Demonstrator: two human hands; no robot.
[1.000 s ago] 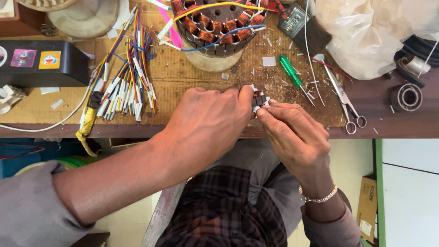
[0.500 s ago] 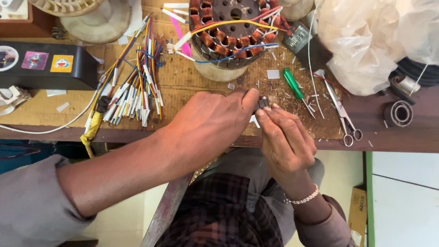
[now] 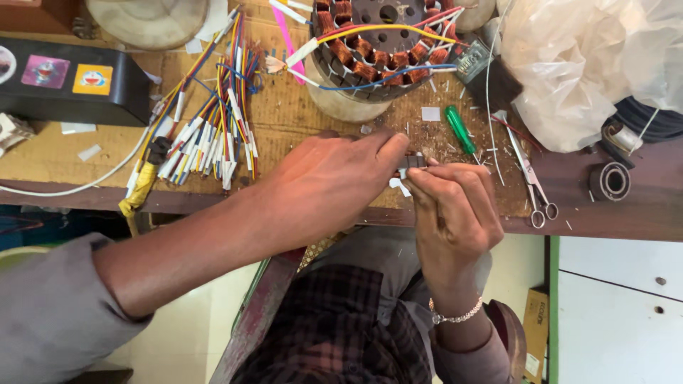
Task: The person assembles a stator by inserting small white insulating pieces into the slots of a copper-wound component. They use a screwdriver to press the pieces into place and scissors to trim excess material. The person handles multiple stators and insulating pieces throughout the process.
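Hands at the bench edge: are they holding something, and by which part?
Yes. The left hand and right hand pinch a small dark part between their fingertips, one at each end. What the part is cannot be told.

A small dark part [image 3: 411, 163] with a grey metallic look sits pinched between the fingertips of both hands, held just above the near edge of the surface [image 3: 299, 121]. A white sliver [image 3: 400, 186] hangs under it. Finer detail is hidden.
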